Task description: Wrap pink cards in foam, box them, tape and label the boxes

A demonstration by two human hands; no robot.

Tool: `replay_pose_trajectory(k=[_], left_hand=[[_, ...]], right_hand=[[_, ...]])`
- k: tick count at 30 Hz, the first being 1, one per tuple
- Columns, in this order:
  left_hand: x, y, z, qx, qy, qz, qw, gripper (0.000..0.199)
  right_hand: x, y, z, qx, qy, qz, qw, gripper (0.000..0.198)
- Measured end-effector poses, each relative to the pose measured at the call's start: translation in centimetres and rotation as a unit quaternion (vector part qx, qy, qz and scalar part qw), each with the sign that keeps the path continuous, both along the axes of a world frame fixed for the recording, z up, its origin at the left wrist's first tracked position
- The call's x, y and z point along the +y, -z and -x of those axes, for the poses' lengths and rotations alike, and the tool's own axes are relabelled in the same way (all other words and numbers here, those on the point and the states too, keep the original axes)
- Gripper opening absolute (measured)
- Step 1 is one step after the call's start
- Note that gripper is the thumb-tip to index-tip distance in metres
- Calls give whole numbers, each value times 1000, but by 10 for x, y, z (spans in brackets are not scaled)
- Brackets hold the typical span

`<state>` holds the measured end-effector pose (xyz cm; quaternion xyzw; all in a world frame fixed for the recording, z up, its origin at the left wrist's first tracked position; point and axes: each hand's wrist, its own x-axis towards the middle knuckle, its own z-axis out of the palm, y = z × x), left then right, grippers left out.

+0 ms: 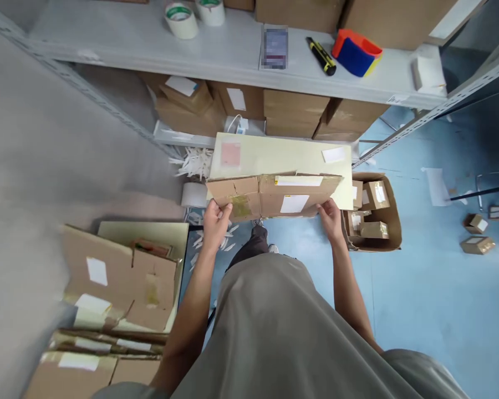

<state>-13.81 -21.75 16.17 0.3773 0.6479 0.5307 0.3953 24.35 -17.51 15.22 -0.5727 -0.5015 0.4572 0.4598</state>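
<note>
Between my two hands is a flattened cardboard box, tilted at the front edge of a pale table. White labels and brown tape show on its near face. My left hand pinches its lower left edge, thumb in front and the other fingers partly behind. At the lower right edge, my right hand grips the cardboard in the same manner. A white slip and a pinkish square lie on the table behind the box.
A shelf above carries tape rolls, a yellow-black utility knife and a red-blue strap roll. An open carton of small boxes stands at right on the blue floor. More flattened cardboard lies at left.
</note>
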Motion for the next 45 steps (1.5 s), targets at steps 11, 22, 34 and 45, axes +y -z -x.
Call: replay_pose_trajectory(k=[11, 22, 34, 45], left_hand=[[176, 9, 11, 8, 116, 21, 993, 17], [239, 37, 19, -8, 164, 65, 984, 3], [265, 63, -10, -35, 165, 22, 985, 12], [242, 54, -39, -6, 134, 67, 989, 35]], right_hand=[[102, -6, 6, -33, 80, -10, 996, 43], [120, -1, 25, -38, 113, 51, 992, 54], [141, 16, 11, -32, 94, 43, 994, 66], [164, 29, -5, -29, 27, 76, 996, 80]])
